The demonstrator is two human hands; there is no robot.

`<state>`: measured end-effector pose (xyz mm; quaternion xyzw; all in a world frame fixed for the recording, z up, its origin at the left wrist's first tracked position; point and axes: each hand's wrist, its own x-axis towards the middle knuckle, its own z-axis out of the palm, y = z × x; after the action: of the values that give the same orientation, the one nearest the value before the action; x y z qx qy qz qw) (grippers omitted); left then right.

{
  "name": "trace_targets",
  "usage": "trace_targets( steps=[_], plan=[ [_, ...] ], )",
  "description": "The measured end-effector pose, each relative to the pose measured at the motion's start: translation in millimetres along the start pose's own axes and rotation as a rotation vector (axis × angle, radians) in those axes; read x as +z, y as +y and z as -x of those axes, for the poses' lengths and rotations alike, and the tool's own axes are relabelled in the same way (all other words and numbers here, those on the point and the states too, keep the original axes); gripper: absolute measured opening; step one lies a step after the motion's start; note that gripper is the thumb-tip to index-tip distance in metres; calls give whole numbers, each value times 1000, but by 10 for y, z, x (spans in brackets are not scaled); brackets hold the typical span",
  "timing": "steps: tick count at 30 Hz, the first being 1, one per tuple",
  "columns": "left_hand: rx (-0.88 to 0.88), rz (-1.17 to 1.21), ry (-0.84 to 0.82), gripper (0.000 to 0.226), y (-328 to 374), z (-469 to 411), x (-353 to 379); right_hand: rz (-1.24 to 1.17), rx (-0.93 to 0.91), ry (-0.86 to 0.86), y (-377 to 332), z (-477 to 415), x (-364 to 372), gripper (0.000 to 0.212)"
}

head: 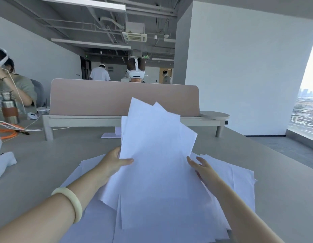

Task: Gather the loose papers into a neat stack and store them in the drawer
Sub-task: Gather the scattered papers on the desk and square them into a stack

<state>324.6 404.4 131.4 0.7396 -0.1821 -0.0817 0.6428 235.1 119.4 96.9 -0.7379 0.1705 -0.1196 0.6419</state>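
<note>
Head view: two hands lift a fanned bunch of white sheets over a desk strewn with paper.
The left hand (pixel 115 162) grips the fanned sheets (pixel 152 146) at their left edge, thumb pressed on top and fingers hidden behind; a pale bracelet (pixel 71 202) sits on that wrist. The right hand (pixel 203 168) is spread, fingers fairly straight, touching the sheets' right edge without clasping them. The sheets tilt up, uneven at the top, above more loose papers (pixel 236 174) lying overlapped on the grey desk (pixel 278 181), near a pink divider screen (pixel 99 97).

Grey table (pixel 64 155), loose papers (pixel 240 176), steel bottle (pixel 9 109)
</note>
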Motion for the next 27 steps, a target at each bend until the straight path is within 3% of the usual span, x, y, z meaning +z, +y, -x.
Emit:
trace_targets(
  steps=[3,6,9,14,17,21,24,27],
  plan=[
    [133,9,62,33,213,3,31,-3,-140,-127,-366,35,27,65],
    [271,1,158,29,550,-12,59,-70,-308,-116,-863,29,17,42],
    [379,-62,201,27,834,-7,13,-80,-411,-138,-1262,103,-14,34],
    [281,-117,85,31,836,-4,-137,-2,-426,-208,-1326,218,41,27],
    [255,-72,77,32,666,-9,-99,9,-413,-147,-1241,216,145,24],
    [310,-83,212,25,631,52,40,1,-396,-15,-1197,255,322,21],
    [421,-57,222,24,886,44,-3,-106,-466,-65,-1393,290,282,18],
    [419,-42,172,27,1011,18,-106,19,-551,-132,-1599,323,157,16]
  ],
)
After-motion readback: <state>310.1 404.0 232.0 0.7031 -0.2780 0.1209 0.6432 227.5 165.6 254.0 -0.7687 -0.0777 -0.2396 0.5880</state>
